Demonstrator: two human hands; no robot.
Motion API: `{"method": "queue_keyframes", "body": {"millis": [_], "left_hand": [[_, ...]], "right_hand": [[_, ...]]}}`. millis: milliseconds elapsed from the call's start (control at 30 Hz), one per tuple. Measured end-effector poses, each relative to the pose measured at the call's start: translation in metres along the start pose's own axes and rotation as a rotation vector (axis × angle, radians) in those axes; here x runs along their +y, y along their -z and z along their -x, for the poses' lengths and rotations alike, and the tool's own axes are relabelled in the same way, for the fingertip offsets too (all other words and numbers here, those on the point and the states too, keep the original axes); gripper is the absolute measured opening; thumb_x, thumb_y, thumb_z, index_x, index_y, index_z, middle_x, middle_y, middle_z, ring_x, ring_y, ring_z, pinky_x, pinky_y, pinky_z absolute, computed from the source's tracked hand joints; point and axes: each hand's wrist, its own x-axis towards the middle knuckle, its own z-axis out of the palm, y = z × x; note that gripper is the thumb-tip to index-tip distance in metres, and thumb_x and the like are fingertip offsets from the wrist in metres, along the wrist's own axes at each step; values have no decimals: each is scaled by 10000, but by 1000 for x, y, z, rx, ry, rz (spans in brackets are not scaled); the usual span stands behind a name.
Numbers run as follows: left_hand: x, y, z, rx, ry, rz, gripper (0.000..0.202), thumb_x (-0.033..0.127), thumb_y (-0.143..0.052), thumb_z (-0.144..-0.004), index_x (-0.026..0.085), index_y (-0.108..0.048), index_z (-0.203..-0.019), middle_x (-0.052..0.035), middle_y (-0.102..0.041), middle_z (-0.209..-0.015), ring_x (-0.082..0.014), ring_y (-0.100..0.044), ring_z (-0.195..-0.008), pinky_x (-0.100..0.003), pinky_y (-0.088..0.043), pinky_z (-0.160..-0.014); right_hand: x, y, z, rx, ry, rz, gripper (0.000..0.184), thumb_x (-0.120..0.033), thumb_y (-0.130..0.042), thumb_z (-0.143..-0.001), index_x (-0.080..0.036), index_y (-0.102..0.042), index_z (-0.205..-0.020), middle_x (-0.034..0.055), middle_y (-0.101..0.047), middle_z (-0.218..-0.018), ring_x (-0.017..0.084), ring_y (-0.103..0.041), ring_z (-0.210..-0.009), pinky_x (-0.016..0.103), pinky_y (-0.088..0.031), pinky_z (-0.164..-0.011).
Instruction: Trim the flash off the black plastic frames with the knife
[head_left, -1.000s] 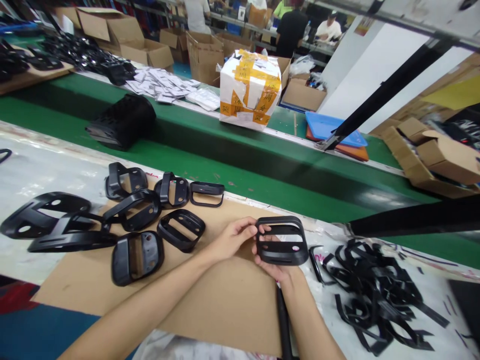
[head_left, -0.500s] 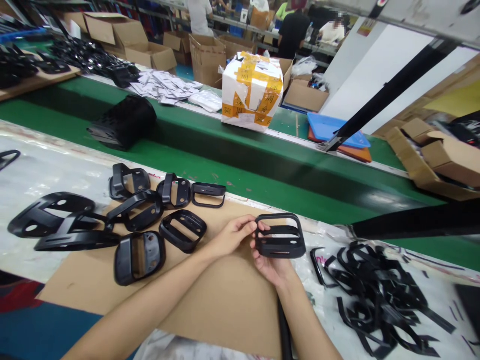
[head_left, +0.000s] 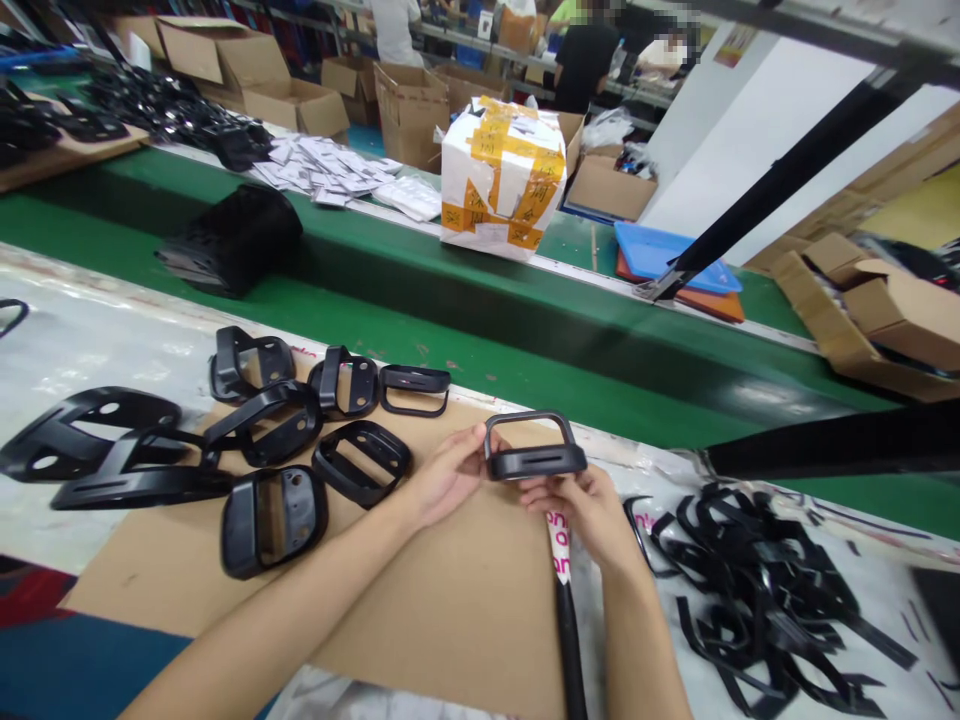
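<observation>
A black plastic frame (head_left: pixel 534 448) is held on edge above the brown cardboard sheet (head_left: pixel 450 590), between both of my hands. My left hand (head_left: pixel 444 478) pinches its left end with fingers closed on it. My right hand (head_left: pixel 592 512) grips its lower right side from beneath. Several more black frames (head_left: pixel 300 440) lie on the cardboard to the left. A black tool handle (head_left: pixel 568 620) with a white label lies under my right wrist.
A heap of black plastic trimmings (head_left: pixel 765 590) lies at the right. Beyond runs a green conveyor belt (head_left: pixel 465 330) carrying a black stack (head_left: pixel 232 240). A taped white box (head_left: pixel 501 178), cardboard boxes (head_left: pixel 885 320) and people stand farther back. A black bar (head_left: pixel 832 440) crosses at right.
The frame has been turned from lying flat to standing on edge and has shifted a little left and up. My right hand moved from under it to its lower right side.
</observation>
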Motion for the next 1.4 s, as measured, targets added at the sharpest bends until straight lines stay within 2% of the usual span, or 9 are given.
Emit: {"method": "queue_keyframes", "body": {"millis": [67, 167, 267, 367, 500, 600, 767, 1133, 1400], "left_hand": [[1, 0, 0, 12, -7, -7, 505, 587, -895, -815, 149, -645, -802, -22, -599, -808, -159, -544, -778, -251, -458, -750], [2, 1, 2, 6, -34, -62, 501, 586, -839, -862, 168, -592, -740, -7, -539, -745, -166, -519, -754, -261, -435, -736], [-2, 5, 4, -54, -33, -182, 508, 594, -772, -910, 174, -571, -708, -6, -517, -702, -177, -514, -734, -280, -423, -737], [-10, 10, 5, -144, -28, -372, 531, 622, -670, -979, 158, -614, -726, -23, -567, -717, -174, -517, -713, -284, -399, -722], [-16, 11, 6, -145, -21, -507, 563, 642, -618, -1005, 149, -630, -732, -18, -578, -703, -162, -514, -692, -275, -390, -709], [-15, 8, 6, -118, -41, -524, 555, 631, -612, -1013, 160, -611, -719, -13, -578, -697, -166, -528, -701, -275, -414, -732], [-10, 2, 7, -161, -20, -567, 581, 681, -602, -1005, 175, -601, -720, -20, -614, -712, -192, -594, -733, -288, -460, -758], [-9, 12, 8, -106, 54, -659, 596, 669, -594, -1018, 169, -608, -695, -2, -588, -665, -161, -534, -641, -278, -417, -651], [-4, 5, 10, -174, -15, -644, 622, 683, -619, -1005, 158, -664, -674, -43, -668, -678, -185, -604, -667, -293, -438, -690]], "right_hand": [[-1, 9, -3, 95, 86, 87, 235, -397, -807, -880, -177, -771, -956, 93, -809, -826, 241, -784, -679, 362, -669, -651], [0, 10, -8, 242, 231, 203, 158, -317, -760, -896, -205, -788, -1004, 64, -798, -871, 218, -765, -711, 340, -659, -648], [4, -1, -7, 344, 357, 228, 141, -311, -709, -957, -248, -775, -1064, 55, -799, -1024, 214, -769, -915, 370, -644, -877], [8, -17, -3, 259, 417, 334, 192, -329, -702, -1002, -262, -757, -1173, 80, -787, -1165, 245, -758, -1061, 412, -597, -1002], [13, -28, 1, 104, 458, 509, 185, -304, -703, -1015, -265, -754, -1188, 75, -778, -1119, 246, -754, -1016, 386, -607, -917], [14, -27, 0, 133, 565, 643, 177, -251, -676, -1033, -265, -752, -1192, 56, -785, -1083, 222, -751, -983, 355, -600, -901], [17, -24, -1, 175, 723, 818, 200, -226, -638, -1062, -228, -743, -1233, 72, -812, -1064, 207, -773, -926, 306, -609, -856], [23, -39, 1, 291, 658, 712, 241, -296, -621, -1059, -235, -828, -950, 28, -825, -815, 182, -758, -667, 262, -601, -695], [24, -37, -3, 297, 531, 462, 138, -349, -764, -947, -223, -818, -946, 58, -825, -881, 227, -766, -753, 336, -610, -753]]}}
